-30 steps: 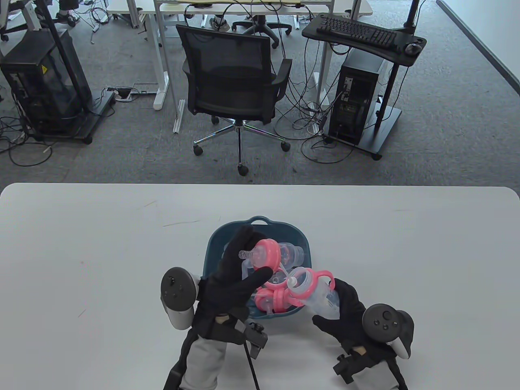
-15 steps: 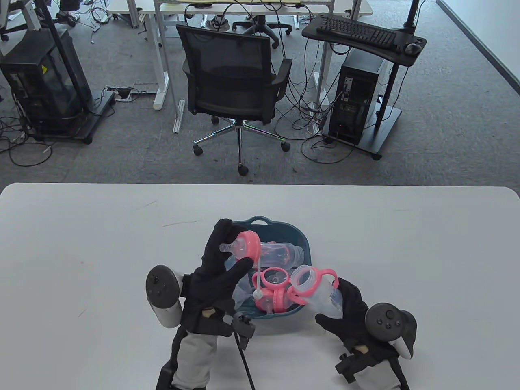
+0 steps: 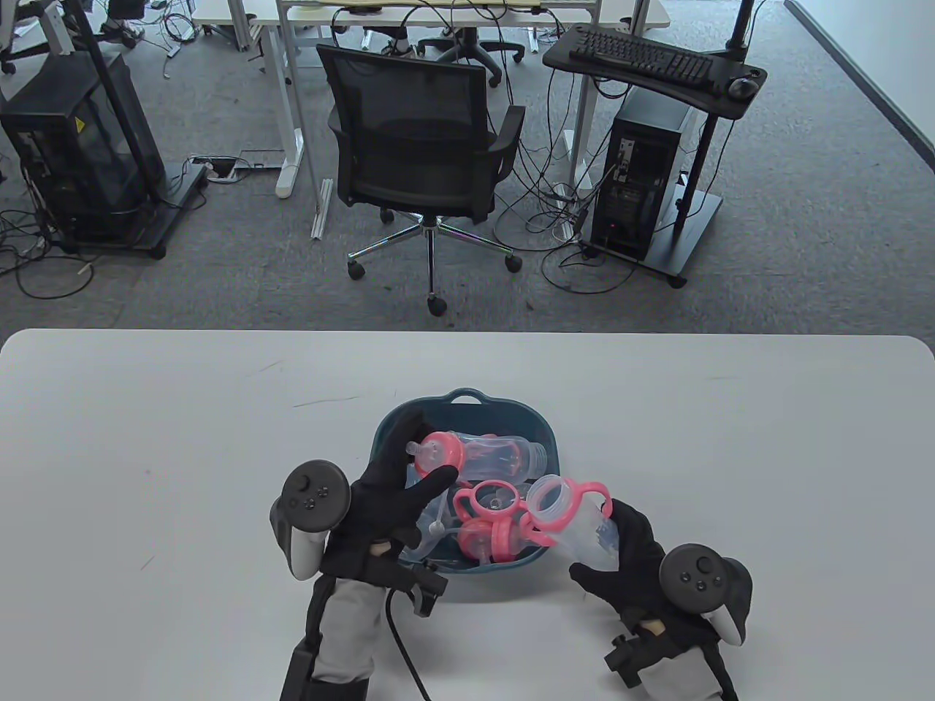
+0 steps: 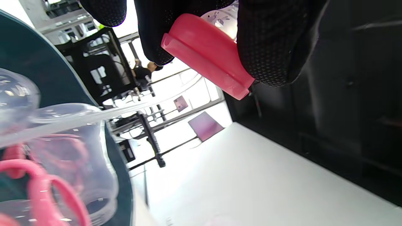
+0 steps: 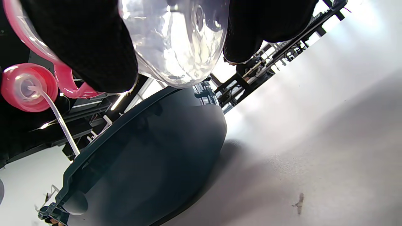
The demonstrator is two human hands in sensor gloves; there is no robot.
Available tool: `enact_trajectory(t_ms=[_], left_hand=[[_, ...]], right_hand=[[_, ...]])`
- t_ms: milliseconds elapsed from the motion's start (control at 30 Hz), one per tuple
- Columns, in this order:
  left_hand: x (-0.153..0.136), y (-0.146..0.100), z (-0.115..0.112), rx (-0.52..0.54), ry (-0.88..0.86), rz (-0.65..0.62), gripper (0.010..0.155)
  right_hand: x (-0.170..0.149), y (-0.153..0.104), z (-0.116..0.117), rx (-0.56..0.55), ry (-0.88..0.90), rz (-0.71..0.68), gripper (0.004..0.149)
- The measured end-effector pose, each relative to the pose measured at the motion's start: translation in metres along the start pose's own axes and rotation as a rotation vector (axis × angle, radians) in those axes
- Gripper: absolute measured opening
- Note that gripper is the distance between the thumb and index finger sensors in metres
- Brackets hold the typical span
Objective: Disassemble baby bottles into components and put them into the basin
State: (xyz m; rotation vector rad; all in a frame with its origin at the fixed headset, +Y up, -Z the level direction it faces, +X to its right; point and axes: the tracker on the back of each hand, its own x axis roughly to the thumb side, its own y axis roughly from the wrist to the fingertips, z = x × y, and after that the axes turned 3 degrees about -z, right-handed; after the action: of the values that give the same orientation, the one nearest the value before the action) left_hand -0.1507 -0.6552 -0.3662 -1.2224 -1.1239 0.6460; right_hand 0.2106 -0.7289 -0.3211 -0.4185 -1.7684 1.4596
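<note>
Pink plastic, table view: the left hand [image 3: 398,496] is pinching a pink nipple cap [image 3: 440,451] between thumb and fingers, over the left part of the basin [image 3: 467,400], with a thin clear straw [image 3: 436,520] hanging down from it into the basin.
Bottle body, table view: the right hand [image 3: 621,558] is gripping a clear bottle [image 3: 577,529] by its base, tilted, its open neck and pink handle ring [image 3: 584,504] leaning over the basin's right rim.
Basin, table view: it is sitting near the desk's [image 3: 146,438] front edge, between the hands, holding another clear bottle and several pink rings.
Cap grip, left wrist view: gloved fingertips [image 4: 267,47] are clamping the pink cap [image 4: 207,59] on its two sides, with the straw [image 4: 94,116] trailing towards the basin [image 4: 122,188].
Cap handling, a judgement: light and stiff at the collar, soft at the teat, so the collar's sides are looking like the safest hold; the straw is seeming floppy and likely to snag.
Bottle grip, right wrist view: fingers [image 5: 94,47] are curling round the rounded clear base [image 5: 179,44], beside the basin's outer wall [image 5: 150,150].
Bottle handling, a judgement: light, smooth and probably slippery, yet stiff enough for a full wrap around the body or neck.
</note>
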Motion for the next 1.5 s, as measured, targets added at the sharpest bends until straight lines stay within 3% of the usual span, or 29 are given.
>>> enact_trajectory(t_ms=[300, 600, 933, 1167, 1500], left_hand=[[-0.012, 0.005, -0.009, -0.15, 0.171, 0.122, 0.081], [-0.018, 0.007, -0.024, -0.222, 0.328, 0.198, 0.082], [-0.023, 0.009, -0.055, -0.34, 0.576, 0.261, 0.083], [-0.006, 0.008, -0.05, -0.276, 0.567, 0.21, 0.083], [0.038, -0.001, -0.037, -0.13, 0.467, 0.023, 0.078]], right_hand=[[-0.001, 0.0, 0.0, 0.002, -0.002, 0.0, 0.092], [-0.002, 0.0, 0.001, 0.004, 0.003, -0.004, 0.092], [-0.003, 0.0, 0.002, 0.007, -0.002, -0.001, 0.093], [-0.004, 0.001, 0.003, 0.011, -0.002, -0.004, 0.092], [-0.004, 0.001, 0.003, 0.01, -0.003, -0.005, 0.092]])
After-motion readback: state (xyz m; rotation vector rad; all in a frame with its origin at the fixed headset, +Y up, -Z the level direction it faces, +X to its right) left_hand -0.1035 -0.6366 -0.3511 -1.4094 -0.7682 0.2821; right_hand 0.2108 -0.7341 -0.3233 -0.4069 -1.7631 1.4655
